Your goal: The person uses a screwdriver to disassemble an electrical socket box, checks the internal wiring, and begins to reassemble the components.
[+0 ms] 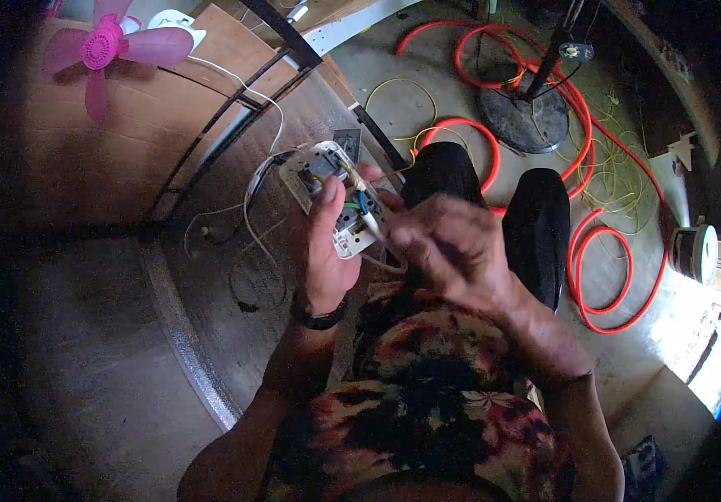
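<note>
My left hand (327, 263) grips an opened white electrical socket block (348, 243), its thumb across the near side. The inner side of the block faces up, showing dark and grey parts, a green wire (351, 206) and a blue wire (363, 202). A white cable end (372, 224) lies at its right side. Close to that end is my right hand (461, 251), blurred by motion, with fingers curled and thumb pressed toward them. What its fingertips hold, if anything, is too smeared to make out. Both hands are above my lap.
A pink-bladed fan (101, 48) is at the upper left, beside a dark metal frame (272, 63). Orange-red hose (494, 159) loops over the floor at right, with tangled yellow wire (615, 180), a round stand base (523, 125) and a white bucket (695, 253).
</note>
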The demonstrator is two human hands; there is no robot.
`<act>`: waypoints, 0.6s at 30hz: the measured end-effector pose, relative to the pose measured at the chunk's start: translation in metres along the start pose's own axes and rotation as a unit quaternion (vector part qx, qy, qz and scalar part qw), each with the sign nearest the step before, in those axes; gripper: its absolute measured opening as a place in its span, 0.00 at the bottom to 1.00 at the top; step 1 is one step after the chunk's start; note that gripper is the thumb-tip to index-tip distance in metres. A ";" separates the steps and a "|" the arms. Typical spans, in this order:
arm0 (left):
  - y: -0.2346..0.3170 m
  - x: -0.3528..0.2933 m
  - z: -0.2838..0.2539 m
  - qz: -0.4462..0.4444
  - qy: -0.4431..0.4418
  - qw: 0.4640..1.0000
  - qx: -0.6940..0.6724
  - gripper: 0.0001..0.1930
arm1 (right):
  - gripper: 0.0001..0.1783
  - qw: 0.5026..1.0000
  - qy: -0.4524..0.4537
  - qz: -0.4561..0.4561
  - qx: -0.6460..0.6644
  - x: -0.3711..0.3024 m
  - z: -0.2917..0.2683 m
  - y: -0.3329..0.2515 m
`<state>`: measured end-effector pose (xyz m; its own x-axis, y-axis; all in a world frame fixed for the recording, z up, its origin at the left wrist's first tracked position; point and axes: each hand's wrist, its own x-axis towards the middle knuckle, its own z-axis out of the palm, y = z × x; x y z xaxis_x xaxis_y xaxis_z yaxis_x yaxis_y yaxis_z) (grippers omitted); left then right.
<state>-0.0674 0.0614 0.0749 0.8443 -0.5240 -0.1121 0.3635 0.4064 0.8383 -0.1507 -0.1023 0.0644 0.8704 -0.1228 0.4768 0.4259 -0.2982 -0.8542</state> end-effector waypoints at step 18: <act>0.001 -0.012 -0.007 -0.061 -0.021 0.998 -0.018 0.17 | 0.26 0.948 -0.071 -0.253 -0.179 0.035 -0.023 0.025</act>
<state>-0.0742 0.0728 0.0735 0.7757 -0.6022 -0.1888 0.4771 0.3638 0.8000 -0.1155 -0.1361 0.0647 0.6120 0.2439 0.7523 0.7093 -0.5901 -0.3857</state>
